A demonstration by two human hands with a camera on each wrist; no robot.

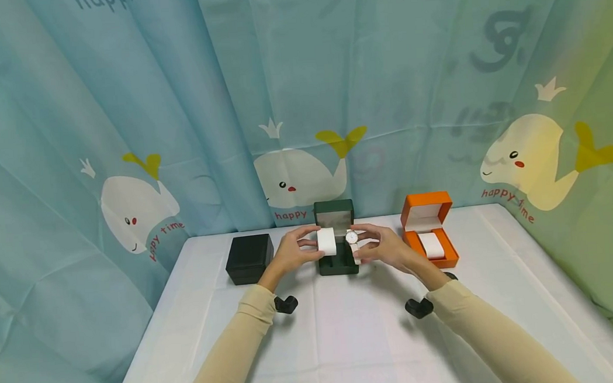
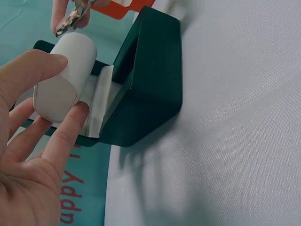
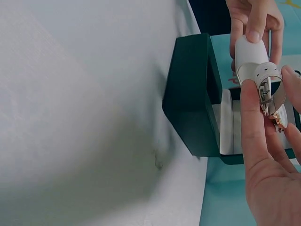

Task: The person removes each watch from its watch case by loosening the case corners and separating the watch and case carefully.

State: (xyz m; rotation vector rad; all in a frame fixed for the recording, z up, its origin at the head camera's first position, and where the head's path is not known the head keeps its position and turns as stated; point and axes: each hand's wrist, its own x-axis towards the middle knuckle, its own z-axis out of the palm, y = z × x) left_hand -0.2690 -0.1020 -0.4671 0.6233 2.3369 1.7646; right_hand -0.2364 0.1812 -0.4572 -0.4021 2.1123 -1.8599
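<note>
Over an open dark green watch box, my left hand pinches a white watch cushion between thumb and fingers. Close beside it, my right hand holds a wristwatch with a round white face and a pale strap. In the right wrist view the watch strap is closed into a loop near the cushion's end, with a metal clasp and a gold-toned case edge. Whether the loop touches the cushion, I cannot tell. The green lid stands raised behind both hands.
A closed black box sits left of the green one. On the right, an open orange box holds another white cushion. The white-covered table ends against a blue whale-print curtain.
</note>
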